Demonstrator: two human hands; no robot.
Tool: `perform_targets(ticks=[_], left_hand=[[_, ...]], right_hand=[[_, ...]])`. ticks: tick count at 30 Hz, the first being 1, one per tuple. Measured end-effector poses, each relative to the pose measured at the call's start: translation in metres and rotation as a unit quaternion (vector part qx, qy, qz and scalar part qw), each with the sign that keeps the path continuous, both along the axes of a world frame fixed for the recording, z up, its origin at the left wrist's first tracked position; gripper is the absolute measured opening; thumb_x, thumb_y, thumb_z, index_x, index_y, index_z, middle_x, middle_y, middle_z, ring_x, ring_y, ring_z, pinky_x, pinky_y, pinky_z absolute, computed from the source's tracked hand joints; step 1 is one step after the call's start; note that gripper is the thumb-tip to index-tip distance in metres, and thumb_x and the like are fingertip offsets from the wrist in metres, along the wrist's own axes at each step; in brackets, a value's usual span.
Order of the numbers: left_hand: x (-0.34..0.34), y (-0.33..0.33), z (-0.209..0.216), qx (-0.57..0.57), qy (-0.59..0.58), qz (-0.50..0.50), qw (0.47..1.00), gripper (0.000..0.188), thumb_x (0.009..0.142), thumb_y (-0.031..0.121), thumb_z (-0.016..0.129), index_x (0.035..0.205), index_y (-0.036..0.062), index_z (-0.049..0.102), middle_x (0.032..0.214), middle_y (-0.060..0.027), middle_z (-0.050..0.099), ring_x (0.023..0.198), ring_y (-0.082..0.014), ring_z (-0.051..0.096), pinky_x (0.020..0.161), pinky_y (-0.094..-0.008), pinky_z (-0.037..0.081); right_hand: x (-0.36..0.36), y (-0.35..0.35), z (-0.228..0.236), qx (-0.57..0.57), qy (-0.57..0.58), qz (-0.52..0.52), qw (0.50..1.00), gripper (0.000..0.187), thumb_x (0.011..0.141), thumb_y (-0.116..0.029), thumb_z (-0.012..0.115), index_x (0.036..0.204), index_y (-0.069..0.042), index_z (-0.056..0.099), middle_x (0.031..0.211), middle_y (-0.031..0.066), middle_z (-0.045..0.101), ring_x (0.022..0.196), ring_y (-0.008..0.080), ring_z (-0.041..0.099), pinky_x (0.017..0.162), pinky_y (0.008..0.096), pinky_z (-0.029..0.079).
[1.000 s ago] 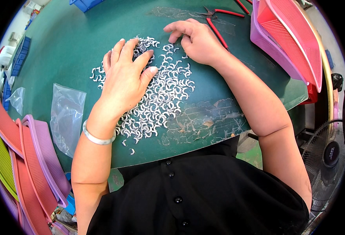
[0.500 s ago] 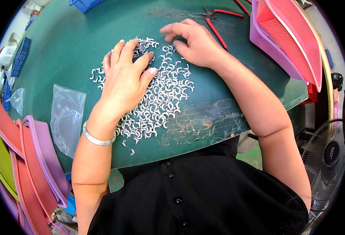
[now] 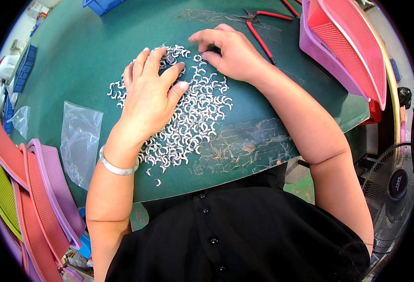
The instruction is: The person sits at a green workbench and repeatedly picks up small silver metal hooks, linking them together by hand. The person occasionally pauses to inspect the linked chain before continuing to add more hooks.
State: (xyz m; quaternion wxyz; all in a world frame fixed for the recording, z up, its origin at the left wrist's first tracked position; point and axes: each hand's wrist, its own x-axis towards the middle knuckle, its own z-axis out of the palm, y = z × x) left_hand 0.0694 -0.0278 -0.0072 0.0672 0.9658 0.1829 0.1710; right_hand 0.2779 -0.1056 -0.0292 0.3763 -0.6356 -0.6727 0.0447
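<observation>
Small silver crescent-shaped metal pieces (image 3: 193,117) lie in a spread heap on the green table (image 3: 244,113). My left hand (image 3: 151,89) rests over the upper left of the heap, its fingers spread and holding nothing that I can see; it covers some of the pieces. Past the far right edge of the heap is my right hand (image 3: 228,54). Its fingers are bent, with the thumb and index finger apart and no piece visible between them. A few crescents are close to its thumb.
Red-handled pliers (image 3: 263,37) lie beyond my right hand. Pink and purple perforated baskets (image 3: 334,51) stand at the far right, and more stacked baskets (image 3: 47,188) at the near left. A clear plastic bag (image 3: 81,143) is left of my wrist. A fan (image 3: 395,183) stands right of the table.
My right hand has shifted slightly left and its thumb has drawn in a little toward the heap's edge. My left hand looks still.
</observation>
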Motion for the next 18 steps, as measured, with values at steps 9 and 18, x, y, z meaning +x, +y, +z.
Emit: perform_targets(ticks=[9, 18], left_hand=[[0.0, 0.0, 0.001, -0.003, 0.002, 0.0, 1.0, 0.032, 0.088, 0.028, 0.058, 0.115, 0.0109, 0.065, 0.134, -0.0217, 0.044, 0.131, -0.0414, 0.032, 0.107, -0.0533, 0.02], [0.0, -0.001, 0.002, -0.014, 0.011, -0.012, 1.0, 0.031, 0.088, 0.028, 0.059, 0.114, 0.0127, 0.066, 0.135, -0.0214, 0.043, 0.131, -0.0415, 0.031, 0.107, -0.0536, 0.02]], right_hand=[[-0.002, -0.001, 0.0, -0.002, 0.033, 0.039, 0.999, 0.04, 0.079, 0.007, 0.054, 0.114, -0.008, 0.062, 0.09, 0.0045, 0.067, 0.096, 0.0216, 0.058, 0.082, 0.0334, 0.049], [-0.01, 0.001, -0.002, 0.027, -0.027, 0.046, 0.998, 0.054, 0.073, 0.015, 0.041, 0.118, -0.008, 0.06, 0.1, 0.0072, 0.066, 0.103, 0.0257, 0.056, 0.087, 0.0354, 0.047]])
